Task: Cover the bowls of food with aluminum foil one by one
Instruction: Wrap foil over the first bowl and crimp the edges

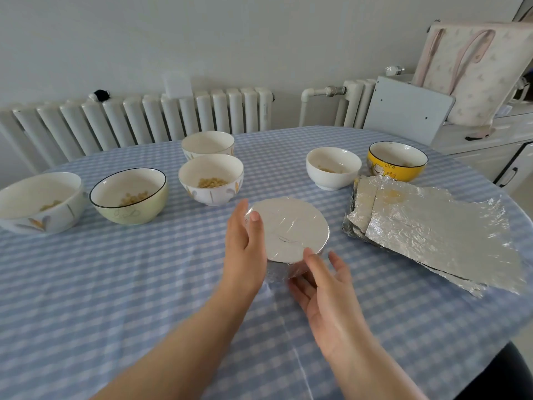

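Risk of foil tearing or lifting if pressed hard: left hand [245,243] and right hand [323,287], fingers straight, flank the near-centre foiled bowl [288,229]; foil stack [432,226] lies right.

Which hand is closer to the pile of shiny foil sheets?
The right hand. It is at the near side of the foil-covered bowl, on the side of the foil sheets. The left hand is on the bowl's far side from them.

A white radiator [150,116] lines the pale wall [202,39] behind the blue-checked table [115,284]; a cabinet [484,148] stands right.
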Demonstrator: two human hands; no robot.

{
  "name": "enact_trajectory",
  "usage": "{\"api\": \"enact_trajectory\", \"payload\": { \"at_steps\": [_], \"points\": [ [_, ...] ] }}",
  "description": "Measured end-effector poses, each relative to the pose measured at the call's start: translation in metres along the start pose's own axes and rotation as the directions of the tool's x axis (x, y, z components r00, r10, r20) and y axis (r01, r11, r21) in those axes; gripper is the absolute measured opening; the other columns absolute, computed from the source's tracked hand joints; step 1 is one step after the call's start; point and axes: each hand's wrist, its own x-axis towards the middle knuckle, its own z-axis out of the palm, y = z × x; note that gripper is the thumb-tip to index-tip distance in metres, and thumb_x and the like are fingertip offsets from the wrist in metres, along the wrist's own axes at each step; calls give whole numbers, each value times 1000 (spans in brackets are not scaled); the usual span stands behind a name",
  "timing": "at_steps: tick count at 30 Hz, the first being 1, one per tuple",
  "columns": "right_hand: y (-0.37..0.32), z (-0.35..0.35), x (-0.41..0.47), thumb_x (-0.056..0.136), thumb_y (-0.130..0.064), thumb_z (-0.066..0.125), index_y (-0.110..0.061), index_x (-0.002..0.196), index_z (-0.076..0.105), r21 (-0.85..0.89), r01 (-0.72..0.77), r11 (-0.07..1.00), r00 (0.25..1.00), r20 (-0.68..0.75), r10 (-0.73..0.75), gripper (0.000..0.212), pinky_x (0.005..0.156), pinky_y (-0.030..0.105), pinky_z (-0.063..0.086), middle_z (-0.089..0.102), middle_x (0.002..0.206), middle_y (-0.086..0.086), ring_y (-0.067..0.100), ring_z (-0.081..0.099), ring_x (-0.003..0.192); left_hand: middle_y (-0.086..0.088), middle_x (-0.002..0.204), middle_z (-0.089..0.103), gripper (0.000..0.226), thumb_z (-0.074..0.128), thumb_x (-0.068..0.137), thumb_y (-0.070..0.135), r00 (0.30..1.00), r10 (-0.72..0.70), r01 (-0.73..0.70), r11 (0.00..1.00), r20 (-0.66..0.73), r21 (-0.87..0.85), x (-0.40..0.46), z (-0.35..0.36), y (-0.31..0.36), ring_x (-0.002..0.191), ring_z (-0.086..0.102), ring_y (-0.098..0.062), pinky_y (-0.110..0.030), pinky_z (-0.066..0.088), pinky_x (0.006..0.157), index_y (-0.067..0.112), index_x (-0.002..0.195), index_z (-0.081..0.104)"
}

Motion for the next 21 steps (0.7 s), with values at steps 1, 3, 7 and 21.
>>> {"api": "enact_trajectory", "payload": {
  "at_steps": [1,3,7,21],
  "points": [
    [-2,-1,-1,90,-28,68,-38,145,26,-64,-4,998,1000,-15,3,70,86,36,55,73,91,2,21,70,88,18,147,32,52,33,103,41,1000,2,-2,1000,-9,2,-2,1,-1,130,33,9,-19,27,110,23,152,26],
    [-7,-5,0,90,-43,63,-40,143,26,-215,-7,977,999,-45,-2,64,68,34,53,67,99,1,21,68,81,14,153,30,53,37,103,39,999,-10,11,1000,-35,12,-3,1,-1,137,30,2,-25,26,114,24,153,24],
    [-25,-19,16,92,-53,56,-28,136,42,-497,200,845,955,-93,-281,53,77,28,42,51,108,-5,12,51,96,13,154,32,52,43,103,25,997,-33,35,999,-67,31,-5,3,1,138,31,-2,-10,27,97,23,152,27],
    [-33,11,56,105,-14,32,-17,144,46,-530,405,745,913,193,-358,42,112,23,32,49,144,-8,3,44,132,7,150,38,55,32,101,11,993,-114,113,992,-19,-54,-7,4,-9,137,39,-15,-43,36,114,32,151,25]
  ]
}}
